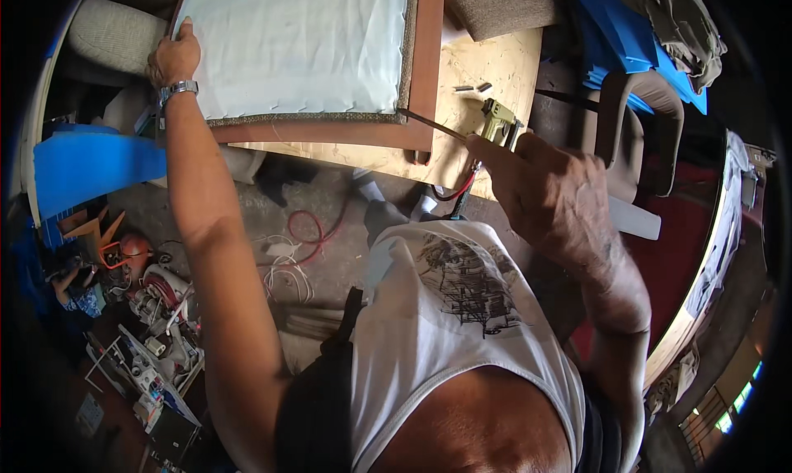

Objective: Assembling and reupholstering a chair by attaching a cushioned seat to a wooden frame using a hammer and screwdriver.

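Observation:
A wooden-framed upholstered panel lies on the plywood table, with pale blue cloth over brown woven fabric. Its left edge is gripped by my left hand, thumb resting on top and the other fingers partly hidden. My right hand is closed round a thin dark tool, like a slim screwdriver, whose handle is hidden in my palm. Its tip is at the cloth's near right corner. Just beyond that hand, a gold-coloured staple gun with a red hose rests on the table.
Dark staple strips lie on the plywood. A brown fabric cushion sits at the back. Blue sheets stand at left, more at far right near a padded chair arm. A red hose and white cable cross the floor.

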